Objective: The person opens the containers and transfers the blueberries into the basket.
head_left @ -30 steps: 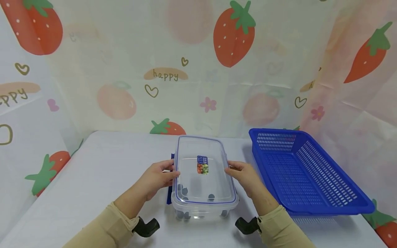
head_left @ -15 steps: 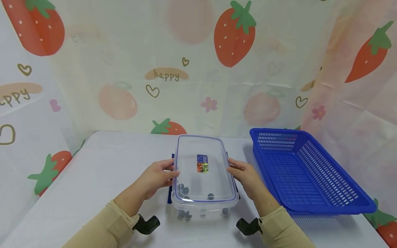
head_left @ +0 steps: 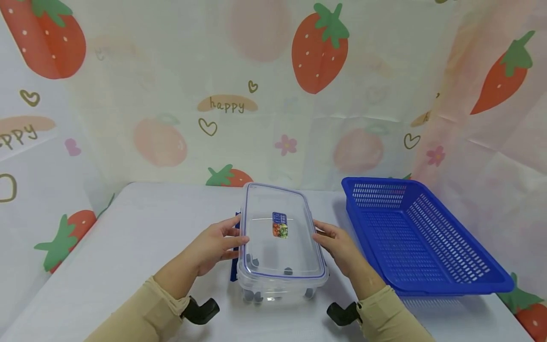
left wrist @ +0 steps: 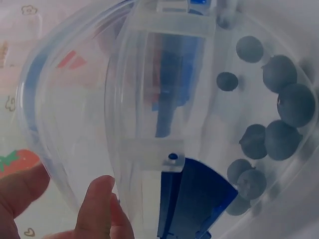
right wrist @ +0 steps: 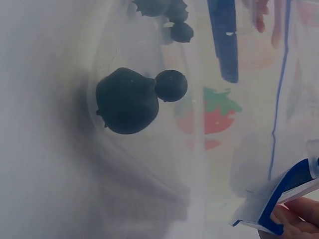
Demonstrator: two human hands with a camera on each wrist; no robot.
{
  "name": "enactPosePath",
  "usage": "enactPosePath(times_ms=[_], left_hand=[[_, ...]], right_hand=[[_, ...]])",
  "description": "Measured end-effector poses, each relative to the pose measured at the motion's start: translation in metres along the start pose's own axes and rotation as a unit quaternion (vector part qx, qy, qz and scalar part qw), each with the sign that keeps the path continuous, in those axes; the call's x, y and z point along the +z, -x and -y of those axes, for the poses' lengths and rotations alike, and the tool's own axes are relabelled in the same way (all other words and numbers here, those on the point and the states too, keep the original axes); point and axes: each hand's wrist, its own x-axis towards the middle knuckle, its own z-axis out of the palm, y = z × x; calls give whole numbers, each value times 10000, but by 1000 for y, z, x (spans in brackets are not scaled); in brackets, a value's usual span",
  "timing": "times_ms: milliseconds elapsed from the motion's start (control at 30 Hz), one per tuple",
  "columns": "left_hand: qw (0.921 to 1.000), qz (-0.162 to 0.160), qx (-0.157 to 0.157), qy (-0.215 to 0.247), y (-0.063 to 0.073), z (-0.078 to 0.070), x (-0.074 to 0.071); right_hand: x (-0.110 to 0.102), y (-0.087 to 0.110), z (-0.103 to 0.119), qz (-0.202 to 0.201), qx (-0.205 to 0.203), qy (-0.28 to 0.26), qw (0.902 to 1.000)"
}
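Strawberry-printed cloth (head_left: 162, 85) rises to the left of and beyond both hands, and a white tabletop (head_left: 158, 213) spreads under them and out to the left hand's side. Just beside the left fingers a dark blue latch (left wrist: 199, 196) stands swung out from the clear container (head_left: 282, 292). This container sits between the two hands; its clear lid (head_left: 260, 199), with a bright label (head_left: 280, 224) in the middle, lies between them and the dark round fruits (left wrist: 283, 139), several of them gathered below the left hand. Whether the lid is fully seated I cannot tell. Another blue latch (right wrist: 281, 199) juts out in front of the right fingers, covering part of them. To the right of the right hand, the blue slotted basket (head_left: 423, 261) lies close along the forearm.

The left hand (head_left: 213, 244) comes in angled from the near left, its thumb on the lid's edge and fingers against the side, pinching the edge between them. Mirroring it from the near right, the right hand (head_left: 339, 247) pinches the opposite edge, thumb on top.
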Motion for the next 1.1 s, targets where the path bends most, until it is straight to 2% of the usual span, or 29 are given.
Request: enactPosePath(times_ms=[267, 467, 700, 1100], left_hand=[[9995, -191, -29, 264, 0, 2, 3], [9992, -301, -28, 268, -2, 5, 4], [9997, -230, 1, 85, -4, 5, 6], [9997, -45, 79, -240, -1, -1, 7]], right_hand=[[5, -3, 3, -420, 295, 276, 9983], [9, -6, 3, -723, 320, 331, 9963], [7, -2, 1, -682, 130, 470, 9965], [-2, -1, -2, -282, -156, -187, 9993]])
